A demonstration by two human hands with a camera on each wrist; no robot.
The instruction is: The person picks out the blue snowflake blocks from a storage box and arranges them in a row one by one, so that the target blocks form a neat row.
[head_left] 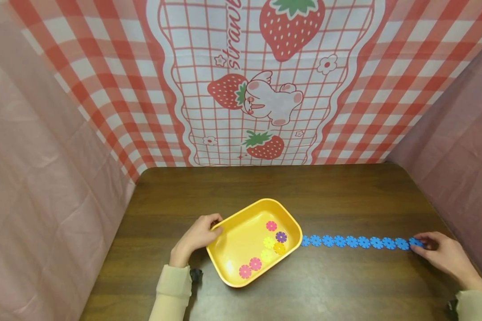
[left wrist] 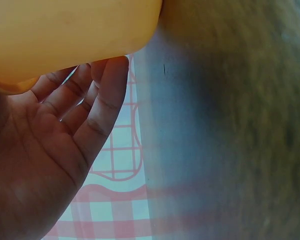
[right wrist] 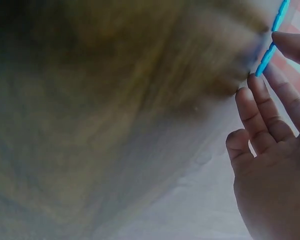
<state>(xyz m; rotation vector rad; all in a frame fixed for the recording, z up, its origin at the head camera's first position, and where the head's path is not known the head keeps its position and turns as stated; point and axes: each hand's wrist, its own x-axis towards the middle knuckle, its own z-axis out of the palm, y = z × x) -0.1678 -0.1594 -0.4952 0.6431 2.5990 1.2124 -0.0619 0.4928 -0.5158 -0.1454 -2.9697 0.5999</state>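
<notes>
A yellow rectangular tray (head_left: 234, 254) sits at an angle near the table's middle. Its left corner is held by my left hand (head_left: 198, 234), with the thumb at the rim; in the left wrist view the fingers reach along the tray's underside (left wrist: 75, 35). Inside lie several flat notched discs, among them a purple disc (head_left: 281, 236) and a pink disc (head_left: 245, 271). A straight row of blue notched discs (head_left: 351, 241) runs rightward from the tray's right side, its left end partly hidden by the rim. My right hand (head_left: 446, 256) pinches the blue disc at the row's right end (right wrist: 266, 60).
The brown wooden table (head_left: 337, 285) ends at the back against a red-checked strawberry cloth (head_left: 345, 142). Pink curtains hang at the left (head_left: 56, 178) and right (head_left: 458, 142).
</notes>
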